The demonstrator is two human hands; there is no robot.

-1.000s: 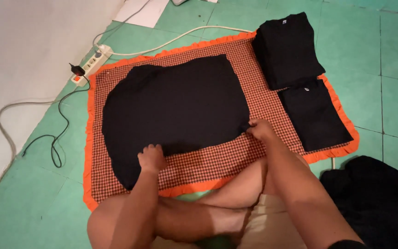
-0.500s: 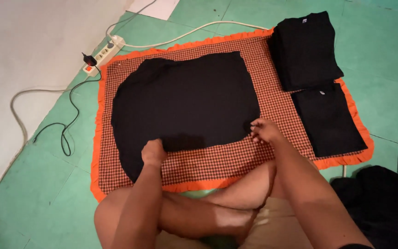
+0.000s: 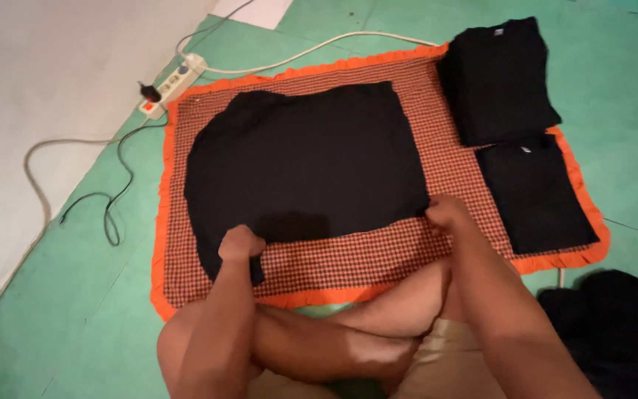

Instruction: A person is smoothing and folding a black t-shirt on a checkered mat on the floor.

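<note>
Fingers (image 3: 437, 209) on black shirt (image 3: 304, 159), checkered mat (image 3: 334, 258), green floor (image 3: 60, 310).

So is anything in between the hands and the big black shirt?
No. The left hand and the right hand both already rest on the near edge of the black shirt, with nothing between them and it.

Your mat (image 3: 334, 258) and what lies on it

A shirt (image 3: 304, 162) lies spread mid-mat; two folded shirts, one (image 3: 496, 77) behind the other (image 3: 537, 188), sit to your right; a power strip (image 3: 171, 81) lies beyond the mat's far-left corner.
</note>
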